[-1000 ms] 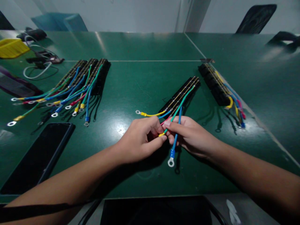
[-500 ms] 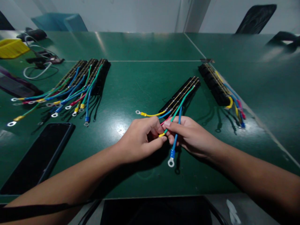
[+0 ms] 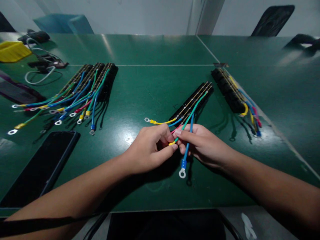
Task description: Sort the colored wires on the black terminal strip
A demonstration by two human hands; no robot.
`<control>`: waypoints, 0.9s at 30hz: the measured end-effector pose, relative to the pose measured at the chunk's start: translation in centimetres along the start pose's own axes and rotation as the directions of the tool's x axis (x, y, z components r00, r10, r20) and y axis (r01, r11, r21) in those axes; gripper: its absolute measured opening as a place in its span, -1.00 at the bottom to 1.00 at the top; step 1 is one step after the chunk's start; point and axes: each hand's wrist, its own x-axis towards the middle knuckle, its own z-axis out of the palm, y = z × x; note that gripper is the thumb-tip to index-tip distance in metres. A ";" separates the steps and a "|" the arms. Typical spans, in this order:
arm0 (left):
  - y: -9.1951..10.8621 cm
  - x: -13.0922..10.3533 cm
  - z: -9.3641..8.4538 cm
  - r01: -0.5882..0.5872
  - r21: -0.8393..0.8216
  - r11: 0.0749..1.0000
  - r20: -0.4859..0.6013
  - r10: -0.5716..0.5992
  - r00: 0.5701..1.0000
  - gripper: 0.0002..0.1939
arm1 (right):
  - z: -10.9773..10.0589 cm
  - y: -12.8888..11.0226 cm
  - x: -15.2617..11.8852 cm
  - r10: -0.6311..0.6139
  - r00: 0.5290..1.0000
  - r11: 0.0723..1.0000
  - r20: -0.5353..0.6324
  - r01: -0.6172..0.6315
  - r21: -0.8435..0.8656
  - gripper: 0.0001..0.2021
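Observation:
Between my hands lies the wired end of a black terminal block [image 3: 191, 101] with metal strips, set aslant on the green table. My left hand [image 3: 152, 146] pinches the yellow-sleeved end of the green wire [image 3: 195, 107]; its ring terminal is hidden by the fingers. My right hand [image 3: 202, 141] grips the same green wire a little higher, thumb on top. A blue wire [image 3: 187, 148] passes by the right fingers and ends in a bare ring terminal [image 3: 182, 173]. A red wire runs in behind the fingers. The yellow wire [image 3: 165, 122] points left, its ring free.
Several similar wired blocks [image 3: 96, 81] lie side by side at the left, their ring ends toward me. Another wired block [image 3: 228, 90] lies at the right. A phone [image 3: 40, 166] rests near the front left edge. Cables [image 3: 41, 75] and a yellow bin [image 3: 13, 51] stand farther back.
Almost nothing differs. The yellow-sleeved end of the green wire has shifted very slightly between my fingers; both hands keep their place.

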 end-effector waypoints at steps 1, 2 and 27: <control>-0.1 0.0 0.0 -0.008 0.004 1.000 0.000 0.008 1.000 -0.89 | 0.0 0.0 0.0 -0.001 1.000 1.000 0.000 0.001 0.001 -0.80; -0.1 0.0 0.0 -0.009 0.004 1.000 0.000 0.009 1.000 -0.89 | 0.0 0.0 0.0 0.000 1.000 1.000 0.002 0.000 0.004 -0.81; 0.0 -0.1 -0.1 -0.035 0.050 0.998 -0.036 0.037 0.999 -0.88 | 0.1 -0.2 0.0 0.031 0.999 0.998 -0.019 -0.030 0.052 -0.80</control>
